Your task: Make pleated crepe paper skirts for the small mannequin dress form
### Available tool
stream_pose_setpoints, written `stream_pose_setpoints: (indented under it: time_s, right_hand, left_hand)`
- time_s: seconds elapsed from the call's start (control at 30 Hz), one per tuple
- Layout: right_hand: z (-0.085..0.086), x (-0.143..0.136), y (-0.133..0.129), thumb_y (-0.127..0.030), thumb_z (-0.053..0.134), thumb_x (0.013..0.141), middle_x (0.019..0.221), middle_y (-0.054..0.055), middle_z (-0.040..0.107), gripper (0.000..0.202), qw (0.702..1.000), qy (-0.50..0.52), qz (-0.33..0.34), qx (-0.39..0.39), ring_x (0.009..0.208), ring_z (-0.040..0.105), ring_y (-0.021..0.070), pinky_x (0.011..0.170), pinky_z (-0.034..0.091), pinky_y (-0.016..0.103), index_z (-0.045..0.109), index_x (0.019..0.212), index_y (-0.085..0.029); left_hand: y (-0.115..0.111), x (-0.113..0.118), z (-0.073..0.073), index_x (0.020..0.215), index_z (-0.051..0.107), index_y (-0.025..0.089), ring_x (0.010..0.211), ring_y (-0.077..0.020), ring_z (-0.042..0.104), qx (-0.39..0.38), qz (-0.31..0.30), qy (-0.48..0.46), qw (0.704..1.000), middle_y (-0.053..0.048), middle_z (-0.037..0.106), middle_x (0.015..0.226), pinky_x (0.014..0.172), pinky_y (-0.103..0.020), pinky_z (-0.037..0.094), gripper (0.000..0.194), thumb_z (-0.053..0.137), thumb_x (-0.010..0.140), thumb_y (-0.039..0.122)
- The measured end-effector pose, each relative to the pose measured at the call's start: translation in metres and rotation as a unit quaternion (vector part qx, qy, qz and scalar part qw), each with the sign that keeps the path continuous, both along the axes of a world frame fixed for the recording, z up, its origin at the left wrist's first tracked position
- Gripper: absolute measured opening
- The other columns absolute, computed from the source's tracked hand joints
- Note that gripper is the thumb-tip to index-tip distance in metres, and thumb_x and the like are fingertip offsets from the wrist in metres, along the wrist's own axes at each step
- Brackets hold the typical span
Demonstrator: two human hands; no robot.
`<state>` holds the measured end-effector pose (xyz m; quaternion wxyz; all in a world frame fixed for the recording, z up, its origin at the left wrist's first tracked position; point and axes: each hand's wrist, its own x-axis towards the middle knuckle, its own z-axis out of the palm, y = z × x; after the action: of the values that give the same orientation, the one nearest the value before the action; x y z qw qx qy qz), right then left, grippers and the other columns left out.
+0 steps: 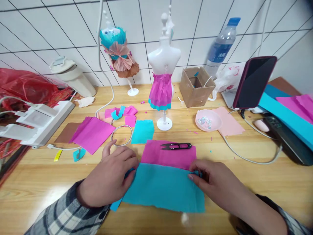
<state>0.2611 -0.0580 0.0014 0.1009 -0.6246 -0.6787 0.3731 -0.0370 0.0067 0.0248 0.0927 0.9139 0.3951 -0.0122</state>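
Observation:
A teal sheet of crepe paper (163, 187) lies in front of me, overlapping the near part of a magenta crepe paper piece (154, 151). My left hand (112, 173) has its fingers closed on the teal sheet's far left corner, thumb toward me. At the far right corner, my right hand (215, 182) pinches the same sheet between thumb and fingers. Black thread snips (176, 146) rest on the magenta piece, beyond both hands. Farther back stands a white mini dress form (164, 55) wearing a magenta skirt with a teal hem (160, 91).
Paper scraps (143, 131) and a white cable (122, 127) lie left of centre. Another dressed form (119, 54), a cardboard box (197, 88), a water bottle (221, 47), a pink bead bowl (208, 120) and a propped phone (255, 81) stand behind. A power strip (46, 122) is at left.

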Motion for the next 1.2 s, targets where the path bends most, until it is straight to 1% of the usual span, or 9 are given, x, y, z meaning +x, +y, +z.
stream_pose_setpoints:
  time_s: [0.2,0.3,0.43,0.53,0.7,0.83,0.97,1.13,1.2]
  right_hand:
    - [-0.002,0.009,0.002,-0.028,0.053,0.086,0.066,0.000,0.063,0.015,0.999,-0.035,0.001,-0.017,0.061,0.056,0.0166,0.055,0.033,0.027,0.061,0.074,-0.024]
    - [-0.004,0.012,0.003,-0.029,0.054,0.085,0.063,-0.001,0.062,0.019,0.997,-0.069,0.020,-0.031,0.059,0.054,0.0160,0.054,0.030,0.027,0.057,0.067,-0.023]
    - [-0.005,0.012,0.003,-0.031,0.056,0.085,0.062,-0.001,0.061,0.022,0.995,-0.092,0.017,-0.038,0.057,0.052,0.0148,0.052,0.028,0.026,0.055,0.065,-0.022]
    - [-0.006,0.013,0.004,-0.031,0.057,0.084,0.060,-0.002,0.060,0.022,0.994,-0.105,0.017,-0.040,0.055,0.051,0.0142,0.050,0.026,0.026,0.055,0.064,-0.022]
    - [-0.007,0.015,0.003,-0.032,0.058,0.084,0.061,-0.002,0.061,0.022,0.991,-0.130,0.023,-0.037,0.055,0.051,0.0145,0.050,0.023,0.026,0.055,0.065,-0.023]
    - [-0.007,0.017,0.002,-0.035,0.058,0.085,0.061,-0.002,0.061,0.024,0.988,-0.145,0.026,-0.040,0.056,0.051,0.0153,0.050,0.022,0.027,0.054,0.065,-0.023]
    - [-0.008,0.018,0.002,-0.035,0.058,0.085,0.063,-0.002,0.061,0.024,0.989,-0.142,0.030,-0.037,0.057,0.051,0.0153,0.050,0.022,0.027,0.053,0.065,-0.023]
    - [-0.008,0.018,0.002,-0.037,0.059,0.085,0.064,-0.001,0.061,0.024,0.989,-0.140,0.029,-0.037,0.056,0.051,0.0153,0.050,0.022,0.027,0.054,0.066,-0.023]
    - [-0.007,0.017,0.002,-0.037,0.059,0.085,0.064,-0.001,0.061,0.024,0.989,-0.143,0.028,-0.031,0.057,0.051,0.0160,0.051,0.022,0.027,0.053,0.066,-0.023]
  left_hand:
    - [-0.001,0.006,-0.009,0.089,0.058,0.024,0.092,-0.0228,0.056,-0.029,0.011,-0.019,0.999,-0.001,0.062,0.086,0.102,-0.056,0.018,0.009,0.051,0.088,0.029]
    - [-0.002,0.007,-0.011,0.094,0.056,0.024,0.092,-0.0229,0.056,-0.038,0.016,-0.022,0.999,-0.001,0.062,0.089,0.103,-0.054,0.019,0.010,0.052,0.086,0.026]
    - [-0.002,0.006,-0.012,0.099,0.056,0.025,0.097,-0.0246,0.055,-0.029,0.018,-0.036,0.999,-0.003,0.062,0.096,0.104,-0.053,0.020,0.016,0.055,0.084,0.027]
    - [-0.001,0.004,-0.010,0.096,0.057,0.025,0.097,-0.0251,0.055,-0.027,0.032,-0.035,0.999,-0.004,0.062,0.097,0.101,-0.053,0.021,0.014,0.057,0.084,0.031]
    - [0.001,0.000,-0.009,0.085,0.057,0.024,0.091,-0.0247,0.056,-0.049,0.042,-0.012,0.998,-0.001,0.062,0.088,0.099,-0.053,0.021,0.009,0.057,0.084,0.032]
    - [0.001,-0.003,-0.012,0.089,0.057,0.024,0.090,-0.0239,0.056,-0.073,0.059,-0.013,0.996,-0.002,0.063,0.088,0.093,-0.047,0.030,0.011,0.057,0.084,0.033]
    - [0.000,-0.008,-0.012,0.085,0.057,0.023,0.088,-0.0207,0.056,-0.108,0.038,-0.038,0.993,-0.002,0.062,0.089,0.086,-0.038,0.037,0.007,0.051,0.088,0.026]
    - [0.003,-0.011,-0.006,0.085,0.057,0.022,0.083,-0.0208,0.058,-0.138,0.047,-0.060,0.988,-0.003,0.063,0.085,0.080,-0.034,0.043,0.016,0.048,0.092,0.034]
    - [0.005,-0.012,-0.006,0.092,0.059,0.023,0.085,-0.0212,0.060,-0.141,0.057,-0.081,0.985,-0.004,0.065,0.089,0.080,-0.033,0.044,0.016,0.050,0.091,0.036]
